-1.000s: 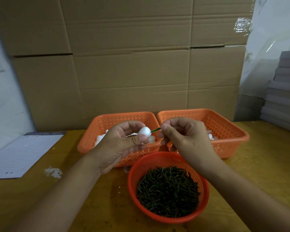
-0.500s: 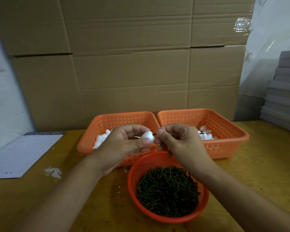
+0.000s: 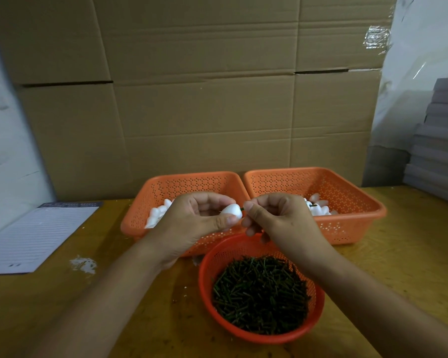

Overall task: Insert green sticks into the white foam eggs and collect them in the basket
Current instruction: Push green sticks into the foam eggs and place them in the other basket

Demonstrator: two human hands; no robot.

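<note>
My left hand point(image 3: 192, 223) grips a white foam egg point(image 3: 232, 211) between thumb and fingers, above the front edge of the left orange basket point(image 3: 186, 184). My right hand point(image 3: 279, 218) pinches a green stick point(image 3: 242, 209) whose short visible end meets the egg's right tip. Plain white eggs point(image 3: 157, 215) lie in the left basket. The right orange basket point(image 3: 347, 192) holds eggs with sticks point(image 3: 318, 208). A round red basket point(image 3: 318, 308) in front is full of green sticks point(image 3: 261, 293).
A lined notepad point(image 3: 34, 236) lies at the left on the wooden table point(image 3: 398, 254). White foam crumbs point(image 3: 83, 263) sit near it. A cardboard wall point(image 3: 204, 99) stands behind the baskets, and grey stacked sheets point(image 3: 440, 140) rise at the right.
My hands have closed together and dropped slightly. The green stick has gone deeper into the egg, so less of it shows between my hands.
</note>
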